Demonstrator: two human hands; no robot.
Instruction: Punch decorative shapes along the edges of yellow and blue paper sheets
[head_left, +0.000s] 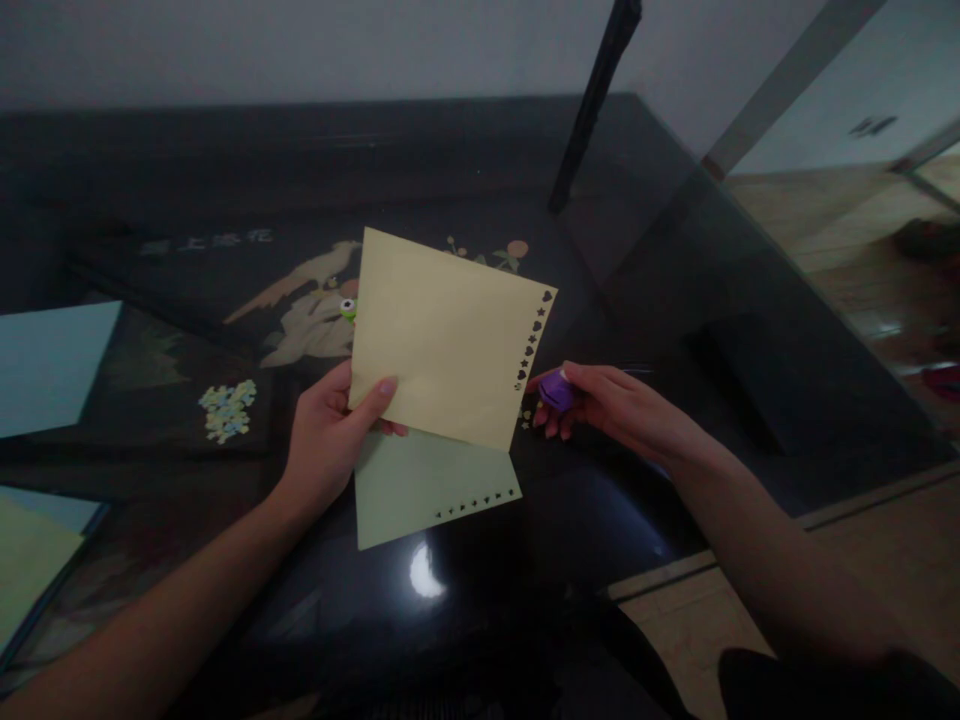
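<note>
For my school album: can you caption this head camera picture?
Left hand holds yellow paper with punched edge; right hand holds purple punch.

- Two hands: the left hand (324, 440) and the right hand (607, 402), near the middle.
- Two punched paper sheets at the centre: one yellow sheet (442, 335) and one pale green sheet (420, 485) just under it.
- One purple punch (556, 390), right of the sheets.
- One small green punch (348, 309), left of the yellow sheet's far edge.
- One light blue sheet (49, 365) at far left.
- One dark pole (592, 100), far right of centre.
- One glossy black table (480, 570).
</note>
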